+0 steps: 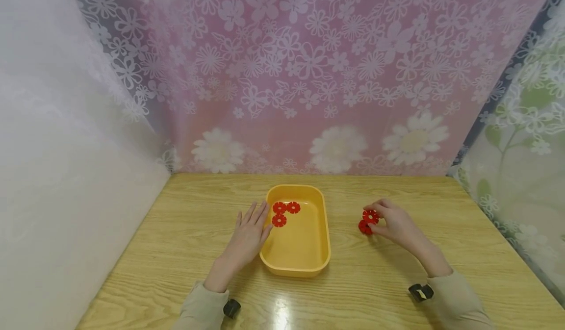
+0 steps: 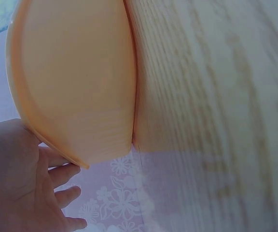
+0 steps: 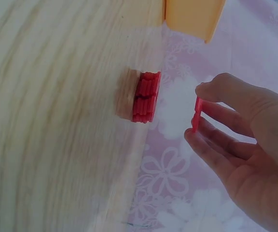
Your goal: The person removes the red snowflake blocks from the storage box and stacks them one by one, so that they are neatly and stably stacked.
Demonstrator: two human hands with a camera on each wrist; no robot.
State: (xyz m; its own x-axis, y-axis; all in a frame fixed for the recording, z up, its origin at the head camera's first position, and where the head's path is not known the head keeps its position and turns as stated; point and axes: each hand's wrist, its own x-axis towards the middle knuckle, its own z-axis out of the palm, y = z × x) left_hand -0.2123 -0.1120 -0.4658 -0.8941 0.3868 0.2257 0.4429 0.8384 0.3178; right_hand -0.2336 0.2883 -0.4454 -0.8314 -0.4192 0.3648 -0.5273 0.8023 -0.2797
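Note:
A yellow plastic tray (image 1: pixel 304 241) stands on the table, with three red notched discs (image 1: pixel 279 220) lying flat at its far left. My left hand (image 1: pixel 248 234) rests on the tray's left rim with fingers extended; the left wrist view shows that hand (image 2: pixel 18 174) against the tray wall (image 2: pixel 81 82). To the right of the tray, my right hand (image 1: pixel 393 222) pinches one red notched disc (image 1: pixel 371 216) by its edges between thumb and fingers. Below it on the table sits a short stack of red notched discs (image 3: pixel 146 96), apart from the held disc (image 3: pixel 197 113).
The wooden table (image 1: pixel 176 251) extends around the tray. A pink flowered curtain (image 1: pixel 282 75) hangs behind it, a whitish sheet (image 1: pixel 66 148) at the left, and a leaf-patterned sheet (image 1: pixel 521 173) at the right. Black bands sit at both wrists.

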